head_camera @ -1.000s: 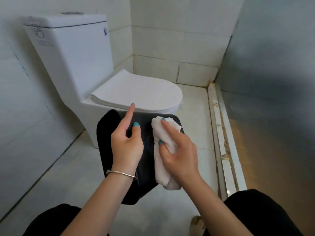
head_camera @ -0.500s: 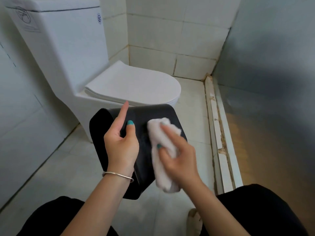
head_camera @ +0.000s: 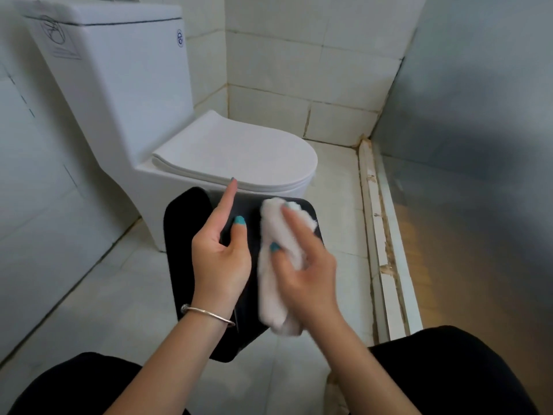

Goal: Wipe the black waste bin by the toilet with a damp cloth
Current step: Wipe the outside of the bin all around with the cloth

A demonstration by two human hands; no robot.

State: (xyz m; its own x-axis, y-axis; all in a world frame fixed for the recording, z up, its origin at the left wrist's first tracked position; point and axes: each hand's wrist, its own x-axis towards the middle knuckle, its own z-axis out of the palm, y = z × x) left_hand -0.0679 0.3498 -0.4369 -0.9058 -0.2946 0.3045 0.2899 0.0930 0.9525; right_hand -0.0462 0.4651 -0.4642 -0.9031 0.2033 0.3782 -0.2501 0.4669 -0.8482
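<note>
Matt black plastic bin [head_camera: 182, 235], soft white cloth [head_camera: 275, 265], glossy ceramic toilet [head_camera: 119, 94].

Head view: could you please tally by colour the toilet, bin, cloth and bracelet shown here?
White: 2, toilet and cloth
Black: 1, waste bin
Silver: 1, bracelet
Total: 4

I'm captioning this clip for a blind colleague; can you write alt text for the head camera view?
A right hand presses a rolled white cloth against a black plastic waste bin, which the left hand grips. Behind stands a white ceramic toilet, lid closed.
</note>
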